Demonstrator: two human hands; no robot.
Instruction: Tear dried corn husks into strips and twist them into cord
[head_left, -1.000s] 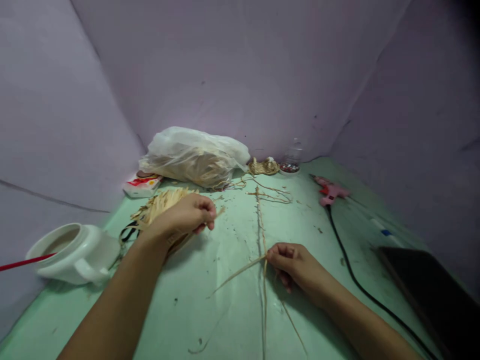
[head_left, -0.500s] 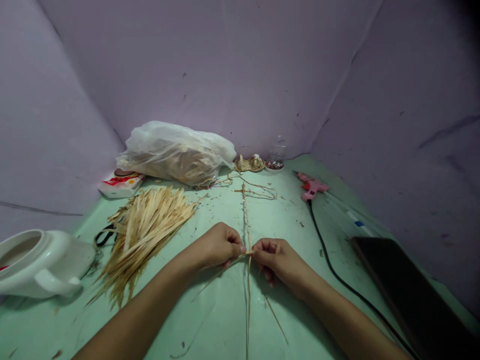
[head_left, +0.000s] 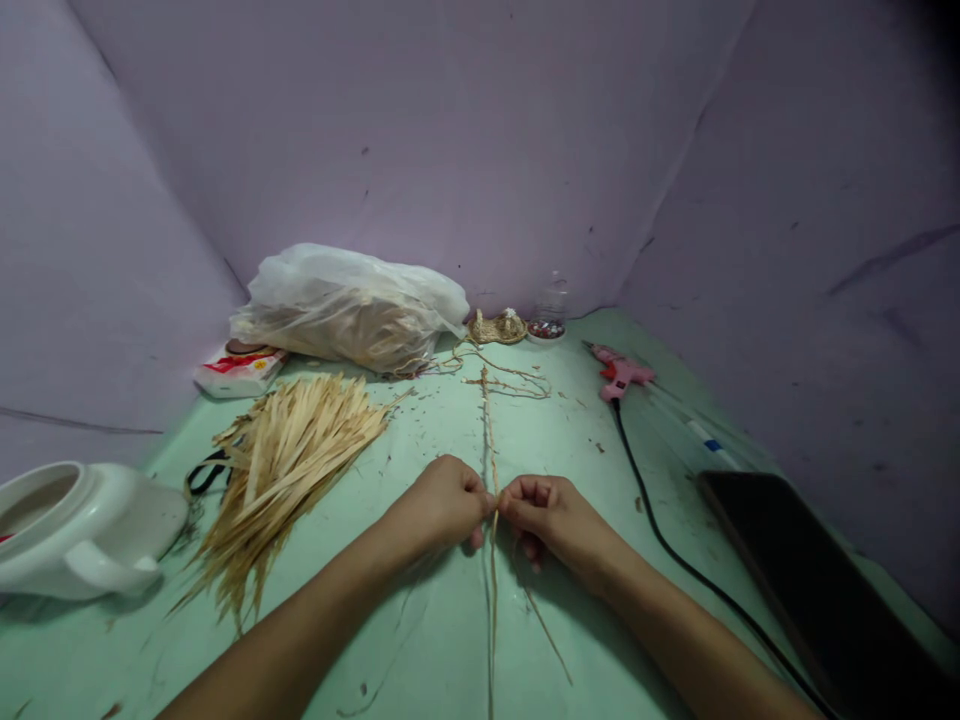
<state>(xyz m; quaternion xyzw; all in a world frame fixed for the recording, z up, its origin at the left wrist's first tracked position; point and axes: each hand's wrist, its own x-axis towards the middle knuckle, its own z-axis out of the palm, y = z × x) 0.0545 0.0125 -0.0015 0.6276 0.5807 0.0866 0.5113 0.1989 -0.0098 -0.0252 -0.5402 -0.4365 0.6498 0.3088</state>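
A long thin straw cord (head_left: 490,430) runs from the back of the green table toward me. My left hand (head_left: 442,500) and my right hand (head_left: 547,515) meet at it in the middle, both with fingers pinched on straw strands at the cord. More loose strands trail below my hands (head_left: 547,630). A fanned pile of pale straw strips (head_left: 289,455) lies to the left of my left arm.
A clear plastic bag of straw (head_left: 352,310) sits at the back, with a red-and-white box (head_left: 240,365) beside it. A white jug (head_left: 82,525) lies at left. A pink glue gun (head_left: 619,370) with black cable (head_left: 675,560) and a dark flat device (head_left: 817,590) are at right.
My left hand left the straw pile and came to the cord beside my right hand. The strand that stuck out sideways now lies along the cord. The view shifted slightly left.
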